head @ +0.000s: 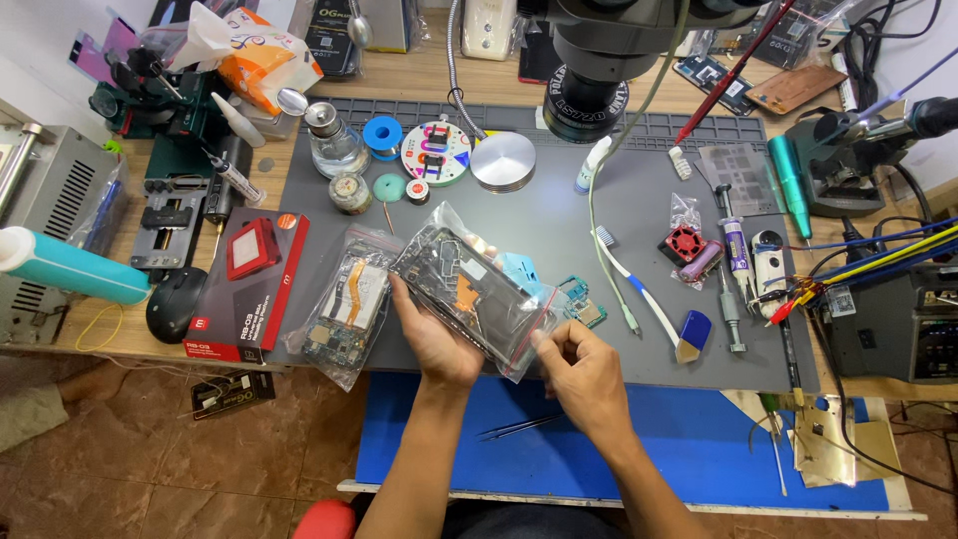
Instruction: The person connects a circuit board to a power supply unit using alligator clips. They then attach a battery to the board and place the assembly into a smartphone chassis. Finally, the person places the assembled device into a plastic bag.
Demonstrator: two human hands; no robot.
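Held just above the grey rubber work mat [619, 215]: a clear zip-top plastic bag of phone circuit boards and orange flex cables [474, 286]. Left hand [437, 339] cupped beneath the bag's near edge, fingers curled against it; right hand [584, 371] pinching the bag's lower corner between thumb and fingertips. Likely risks: parts sliding out onto the mat if the seal gives way with the bag tilted, or thin flex cables creased by too tight a squeeze. On the mat just left of the bag, a second clear bag holding a board and orange ribbon [349, 304]. Further left of that, overlapping the mat's edge, a flat black carton with a red square picture and red corner mark [249, 284]. Right of the mat's centre, a small clear packet with a red part [685, 235]. Beyond the mat's far left corner, an orange-and-white soft pack [264, 60].
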